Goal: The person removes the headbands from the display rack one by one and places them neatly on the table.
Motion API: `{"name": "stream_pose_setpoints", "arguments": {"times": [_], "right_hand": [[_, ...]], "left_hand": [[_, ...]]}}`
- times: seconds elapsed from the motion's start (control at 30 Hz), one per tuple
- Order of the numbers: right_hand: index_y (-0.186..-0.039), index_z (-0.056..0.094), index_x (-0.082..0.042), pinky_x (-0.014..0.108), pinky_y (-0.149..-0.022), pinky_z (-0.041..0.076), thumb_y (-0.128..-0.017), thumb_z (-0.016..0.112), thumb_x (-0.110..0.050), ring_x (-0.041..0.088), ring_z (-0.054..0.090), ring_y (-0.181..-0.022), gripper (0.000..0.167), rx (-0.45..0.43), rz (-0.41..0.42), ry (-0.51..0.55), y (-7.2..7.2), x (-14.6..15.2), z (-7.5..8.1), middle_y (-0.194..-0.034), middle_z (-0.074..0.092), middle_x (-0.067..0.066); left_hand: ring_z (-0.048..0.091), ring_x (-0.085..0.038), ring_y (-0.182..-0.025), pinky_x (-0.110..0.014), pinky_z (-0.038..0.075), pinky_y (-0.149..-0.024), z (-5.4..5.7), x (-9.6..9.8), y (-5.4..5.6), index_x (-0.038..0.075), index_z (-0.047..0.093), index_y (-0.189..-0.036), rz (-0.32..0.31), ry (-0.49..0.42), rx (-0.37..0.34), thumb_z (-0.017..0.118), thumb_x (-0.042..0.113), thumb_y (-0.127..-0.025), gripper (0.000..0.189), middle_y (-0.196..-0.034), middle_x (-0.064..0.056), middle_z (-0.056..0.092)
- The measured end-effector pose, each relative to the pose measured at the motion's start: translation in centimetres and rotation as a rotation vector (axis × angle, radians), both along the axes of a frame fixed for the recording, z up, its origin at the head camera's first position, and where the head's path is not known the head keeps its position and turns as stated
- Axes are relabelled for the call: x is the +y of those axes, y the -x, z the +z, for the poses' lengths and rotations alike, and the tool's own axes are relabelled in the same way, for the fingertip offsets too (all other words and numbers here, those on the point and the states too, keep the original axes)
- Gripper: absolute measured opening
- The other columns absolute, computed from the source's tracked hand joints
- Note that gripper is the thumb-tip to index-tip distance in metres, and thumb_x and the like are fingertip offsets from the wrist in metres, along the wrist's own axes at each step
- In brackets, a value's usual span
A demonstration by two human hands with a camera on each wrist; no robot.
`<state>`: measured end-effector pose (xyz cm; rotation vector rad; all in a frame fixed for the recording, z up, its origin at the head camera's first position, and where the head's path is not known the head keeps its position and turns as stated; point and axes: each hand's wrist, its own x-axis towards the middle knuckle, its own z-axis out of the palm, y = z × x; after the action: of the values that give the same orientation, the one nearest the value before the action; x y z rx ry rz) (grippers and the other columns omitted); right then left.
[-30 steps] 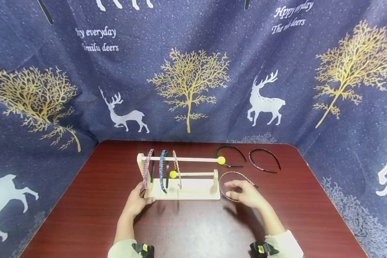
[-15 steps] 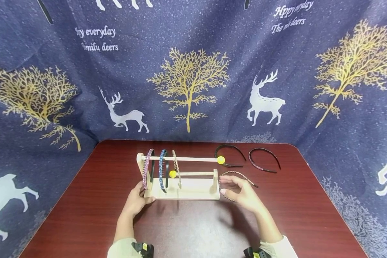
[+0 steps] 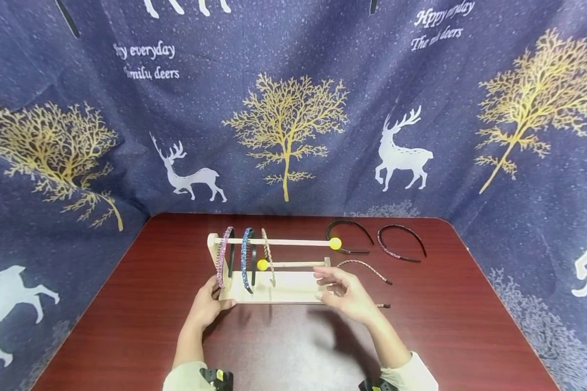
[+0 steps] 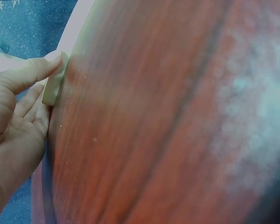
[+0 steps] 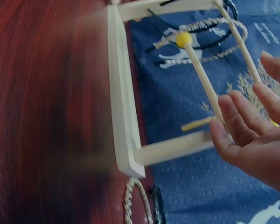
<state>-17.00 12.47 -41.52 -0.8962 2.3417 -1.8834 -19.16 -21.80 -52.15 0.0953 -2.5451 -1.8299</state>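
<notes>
Navy cloth (image 3: 293,32), printed with gold trees and white deer, fills the background. Below it spreads a reddish-brown table (image 3: 142,304) with a glossy patch near its front edge. On the table stands a wooden rack (image 3: 293,288), pale and flat-based, with an upper rod (image 3: 298,242) running from its left end and a lower rod (image 3: 295,264) running from its right end.

The right hand (image 3: 349,297) is spread loosely, fingers slightly bent and apart, in front of the rack's right end; whether it touches the wood I cannot tell. The left hand (image 3: 206,305) pinches the rack's left front corner, thumb on top and fingers below.

A braided headband (image 3: 367,266) lies just right of the rack, partly hidden behind the right hand. Farther back on the table are a black headband (image 3: 348,221) and, to its right, a dark headband with pink stones (image 3: 390,253). From the upper rod hang, left to right, a pink glitter headband (image 3: 222,258), a blue glitter headband (image 3: 245,260) and a pale plaited headband (image 3: 268,252).

Smallest are two yellow balls (image 3: 335,244), one capping the free tip of each rod.
</notes>
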Motion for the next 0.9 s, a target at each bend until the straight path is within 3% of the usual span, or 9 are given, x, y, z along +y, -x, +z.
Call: {"name": "stream_pose_setpoints", "arguments": {"times": [0.2, 0.47, 0.63, 0.77, 0.9], "right_hand": [[-0.119, 0.052, 0.013, 0.059, -0.081, 0.046, -0.076, 0.064, 0.013, 0.046, 0.056, -0.096, 0.044, 0.031, 0.038, 0.055, -0.2, -1.8, -0.2, -0.108, 0.059, 0.027], [-0.119, 0.050, 0.015, 0.051, -0.083, 0.048, -0.076, 0.063, 0.015, 0.049, 0.053, -0.100, 0.045, 0.020, 0.055, 0.124, 0.2, -3.9, -0.4, -0.111, 0.058, 0.028], [-0.120, 0.048, 0.017, 0.059, -0.082, 0.045, -0.077, 0.062, 0.016, 0.053, 0.050, -0.100, 0.045, 0.018, 0.082, 0.161, 0.5, -5.1, -0.3, -0.113, 0.056, 0.032], [-0.118, 0.047, 0.018, 0.062, -0.082, 0.044, -0.077, 0.059, 0.019, 0.056, 0.049, -0.099, 0.043, 0.004, 0.075, 0.212, 0.7, -6.1, -0.2, -0.111, 0.055, 0.035], [-0.117, 0.048, 0.018, 0.063, -0.084, 0.042, -0.076, 0.056, 0.022, 0.056, 0.049, -0.100, 0.042, -0.026, 0.072, 0.274, 0.8, -7.0, -0.3, -0.108, 0.053, 0.038]], "left_hand": [[0.041, -0.044, -0.120, -0.044, 0.040, -0.096, -0.1, 0.2, -0.1, -0.008, 0.034, -0.136, 0.005, -0.016, 0.004, 0.073, -0.012, -0.069, 0.078, -0.131, -0.035, 0.040], [0.041, -0.044, -0.120, -0.044, 0.041, -0.096, 0.0, 0.3, -0.2, -0.008, 0.032, -0.137, 0.006, -0.015, -0.002, 0.073, -0.011, -0.070, 0.079, -0.132, -0.035, 0.039], [0.047, -0.044, -0.115, -0.045, 0.044, -0.093, 0.2, 0.2, -0.2, -0.009, 0.035, -0.136, 0.017, 0.093, -0.002, 0.075, -0.008, -0.069, 0.078, -0.128, -0.034, 0.044], [0.054, -0.041, -0.105, -0.047, 0.047, -0.089, 0.5, 0.3, 0.0, -0.008, 0.040, -0.132, 0.030, 0.216, 0.039, 0.078, -0.005, -0.066, 0.077, -0.119, -0.029, 0.052], [0.052, -0.038, -0.107, -0.046, 0.047, -0.090, 0.6, 0.4, 0.2, -0.007, 0.041, -0.132, 0.041, 0.266, 0.083, 0.079, -0.007, -0.063, 0.079, -0.126, -0.025, 0.045]]}}
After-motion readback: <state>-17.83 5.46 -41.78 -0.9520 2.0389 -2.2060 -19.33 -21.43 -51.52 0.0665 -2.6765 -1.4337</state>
